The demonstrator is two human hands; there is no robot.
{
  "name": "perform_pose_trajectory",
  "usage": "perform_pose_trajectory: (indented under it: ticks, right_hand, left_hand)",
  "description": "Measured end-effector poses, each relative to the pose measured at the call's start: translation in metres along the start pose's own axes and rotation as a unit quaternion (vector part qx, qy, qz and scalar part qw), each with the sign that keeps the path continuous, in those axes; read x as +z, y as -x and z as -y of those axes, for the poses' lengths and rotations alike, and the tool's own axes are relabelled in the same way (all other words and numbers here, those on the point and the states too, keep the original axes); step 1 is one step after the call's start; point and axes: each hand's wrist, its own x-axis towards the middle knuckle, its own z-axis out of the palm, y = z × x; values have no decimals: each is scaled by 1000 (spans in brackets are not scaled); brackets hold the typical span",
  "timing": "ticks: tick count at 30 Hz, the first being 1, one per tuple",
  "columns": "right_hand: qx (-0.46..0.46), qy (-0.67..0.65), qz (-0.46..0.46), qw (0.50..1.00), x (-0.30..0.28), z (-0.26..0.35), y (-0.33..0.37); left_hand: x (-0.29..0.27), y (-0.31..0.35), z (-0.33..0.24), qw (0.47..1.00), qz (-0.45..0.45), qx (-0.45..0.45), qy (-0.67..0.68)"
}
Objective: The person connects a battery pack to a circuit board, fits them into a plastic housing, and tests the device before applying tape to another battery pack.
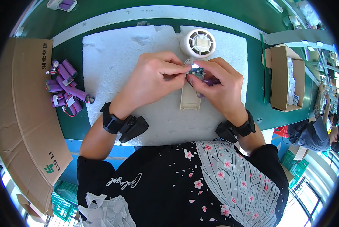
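Note:
Between my two hands is a small circuit board [197,71] with a bright white light on its upper side. My left hand [154,75] is closed, thumb and forefinger pinched at the board's left edge. From the other side my right hand [223,81] closes on the board. A purple battery cell [211,81] shows under its fingers, partly hidden. Just beyond the fingertips stands a round white fan head [198,43] with a ring of slots. Below my hands lies a cream open handle shell [190,100], its upper end covered by the fingers.
A white foam sheet [112,64] covers the middle of the green table [258,100]. Several purple battery cells [67,85] with wires are heaped at left, beside a large cardboard box [22,98]. An open carton [286,79] stands at right. Another person [311,134] sits farther right.

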Motion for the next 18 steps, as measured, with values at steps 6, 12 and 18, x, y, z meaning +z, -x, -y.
perform_pose_trajectory:
  ticks: [6,12,18]
  right_hand:
    - [48,-28,17,998,-1,3,-1]
    - [54,-18,35,998,-4,8,1]
    - [13,0,45,999,-8,7,4]
  left_hand:
    - [-3,-1,1,996,22,-56,59]
    - [-6,-3,0,993,48,-68,86]
    - [-4,-3,1,985,53,-85,143]
